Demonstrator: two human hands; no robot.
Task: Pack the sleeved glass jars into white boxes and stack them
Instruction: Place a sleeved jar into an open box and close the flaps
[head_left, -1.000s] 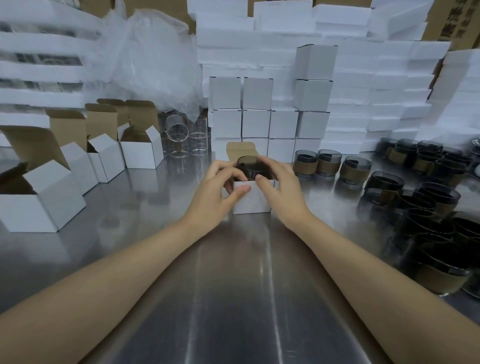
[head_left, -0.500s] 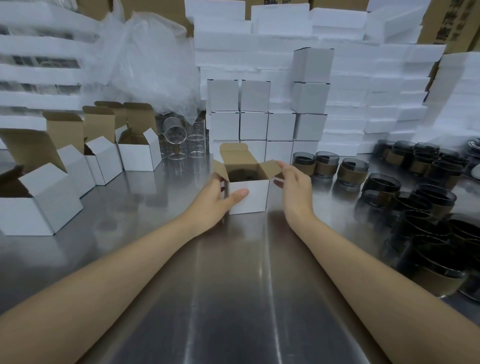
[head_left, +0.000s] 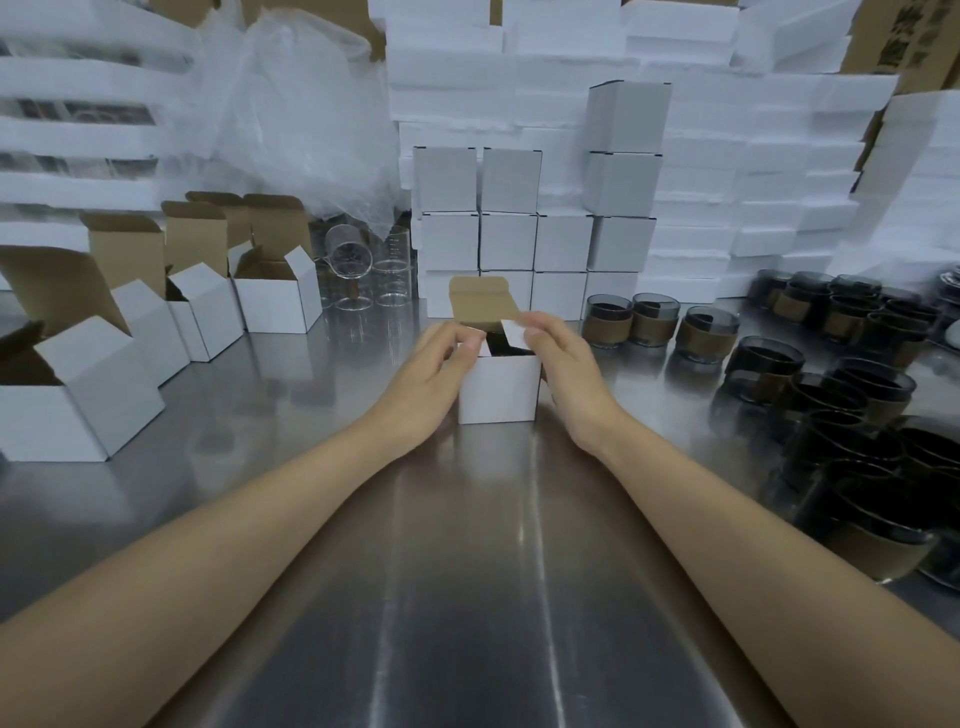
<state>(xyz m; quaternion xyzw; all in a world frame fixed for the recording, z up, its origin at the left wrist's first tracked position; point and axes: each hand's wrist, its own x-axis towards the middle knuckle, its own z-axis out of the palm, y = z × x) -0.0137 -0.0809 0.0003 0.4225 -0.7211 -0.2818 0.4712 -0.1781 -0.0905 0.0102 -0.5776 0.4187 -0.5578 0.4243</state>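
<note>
Two grips work one white box (head_left: 498, 391) in the middle of the bench (head_left: 467, 597). My left grip (head_left: 435, 375) curls over the box's left top edge, thumb on that side's flap. My right grip (head_left: 567, 373) pinches the right side flap (head_left: 512, 332), and it's tilted inward over the opening. The back lid (head_left: 480, 304) stands up, brown side facing me. A dark jar (head_left: 514, 351) sits inside, only partly visible. Closed boxes (head_left: 509, 239) are stacked just behind. Sleeved jars (head_left: 654, 323) crowd the right, and open boxes (head_left: 275, 307) stand on the left.
</note>
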